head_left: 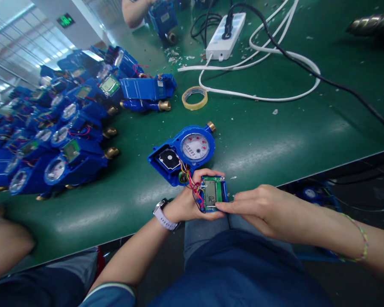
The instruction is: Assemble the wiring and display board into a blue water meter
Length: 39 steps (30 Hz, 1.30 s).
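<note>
My left hand [187, 207], with a watch at its wrist, is closed around a circuit board with an LCD display [210, 192] at the table's front edge. Digits show on the grey screen, and thin coloured wires run from the board to a blue water meter [196, 147]. The meter lies on the table just beyond, its round dial facing up and its side compartment uncovered. My right hand [264, 209] has its index finger stretched out to the lower edge of the display. Its other fingers are partly bent and hold nothing that I can see.
Many blue water meters [80, 115] crowd the left of the green table [252, 132]. Beyond the uncovered meter lie a tape roll [194, 98] and a power strip [226, 36] with loose cables. A drill-like spiral bit [369, 24] is far right. Other people's arms [6, 243] show.
</note>
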Tool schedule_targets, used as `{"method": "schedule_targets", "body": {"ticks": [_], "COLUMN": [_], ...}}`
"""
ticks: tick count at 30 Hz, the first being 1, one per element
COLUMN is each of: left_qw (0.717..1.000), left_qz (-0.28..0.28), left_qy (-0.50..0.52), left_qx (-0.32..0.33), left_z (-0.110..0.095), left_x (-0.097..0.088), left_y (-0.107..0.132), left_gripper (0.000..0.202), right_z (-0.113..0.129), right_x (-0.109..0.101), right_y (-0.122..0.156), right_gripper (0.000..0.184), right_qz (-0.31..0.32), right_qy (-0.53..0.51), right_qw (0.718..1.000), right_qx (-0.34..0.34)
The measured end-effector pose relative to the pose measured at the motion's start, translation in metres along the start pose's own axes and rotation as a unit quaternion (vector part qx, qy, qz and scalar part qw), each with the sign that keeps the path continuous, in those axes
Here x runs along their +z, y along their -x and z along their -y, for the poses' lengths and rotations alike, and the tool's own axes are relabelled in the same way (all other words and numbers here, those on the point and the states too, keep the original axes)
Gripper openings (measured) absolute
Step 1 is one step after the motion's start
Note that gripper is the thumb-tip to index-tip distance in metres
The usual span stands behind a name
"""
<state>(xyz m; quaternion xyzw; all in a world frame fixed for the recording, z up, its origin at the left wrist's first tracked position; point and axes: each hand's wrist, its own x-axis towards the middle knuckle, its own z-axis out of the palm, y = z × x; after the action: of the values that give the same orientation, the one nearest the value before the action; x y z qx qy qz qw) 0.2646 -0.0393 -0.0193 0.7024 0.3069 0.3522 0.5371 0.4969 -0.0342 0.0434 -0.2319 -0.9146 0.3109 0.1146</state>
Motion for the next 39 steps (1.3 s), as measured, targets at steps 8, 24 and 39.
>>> {"method": "schedule_targets", "body": {"ticks": [8, 24, 39], "left_qw": [1.0, 1.0, 0.999], "left_qz": [0.003, -0.003, -0.017], "left_qy": [-0.006, -0.005, -0.017], "left_qx": [0.001, 0.003, -0.03], "left_z": [0.0, -0.001, -0.005], "left_x": [0.0, 0.0, 0.001], "left_y": [-0.001, -0.002, -0.002], "left_gripper": [0.082, 0.085, 0.087], "right_z": [0.0, 0.0, 0.029], "right_x": [0.01, 0.009, -0.01], "right_y": [0.007, 0.007, -0.022], "right_gripper": [0.062, 0.049, 0.01], "right_qz": [-0.02, -0.005, 0.104], "right_qy": [0.139, 0.044, 0.108], "right_qw": [0.989, 0.999, 0.98], "right_qx": [-0.052, -0.007, 0.128]}}
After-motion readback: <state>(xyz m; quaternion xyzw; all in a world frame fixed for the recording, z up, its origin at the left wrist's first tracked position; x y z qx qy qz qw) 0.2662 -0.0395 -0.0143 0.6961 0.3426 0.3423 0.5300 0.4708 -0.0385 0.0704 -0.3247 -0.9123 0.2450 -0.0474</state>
